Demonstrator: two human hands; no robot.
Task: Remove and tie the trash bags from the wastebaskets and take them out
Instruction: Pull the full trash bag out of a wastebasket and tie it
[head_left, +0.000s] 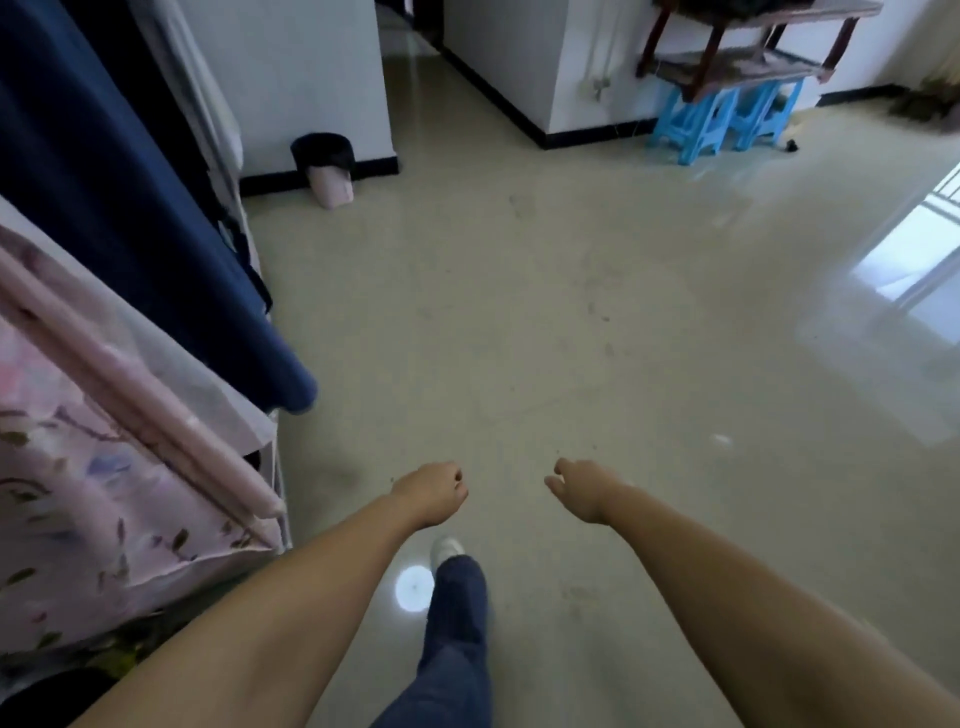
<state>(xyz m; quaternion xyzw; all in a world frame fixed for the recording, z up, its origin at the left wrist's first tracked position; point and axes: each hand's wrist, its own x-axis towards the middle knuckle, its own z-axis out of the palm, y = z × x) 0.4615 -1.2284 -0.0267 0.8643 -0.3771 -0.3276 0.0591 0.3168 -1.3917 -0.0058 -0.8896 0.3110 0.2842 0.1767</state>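
A pale pink wastebasket (332, 186) stands on the floor against the white wall at the upper left. A black trash bag (322, 149) lines it and folds over its rim. Both my arms reach forward over the floor, far short of the basket. My left hand (432, 492) has its fingers curled in and holds nothing. My right hand (581, 488) is loosely spread and also holds nothing.
A rack draped with dark blue and pink floral cloth (130, 322) fills the left side. Blue plastic stools (722, 117) sit under a dark wooden table (753, 47) at the upper right. A doorway (415, 41) opens beyond the basket. My leg (457, 613) steps forward on the glossy floor.
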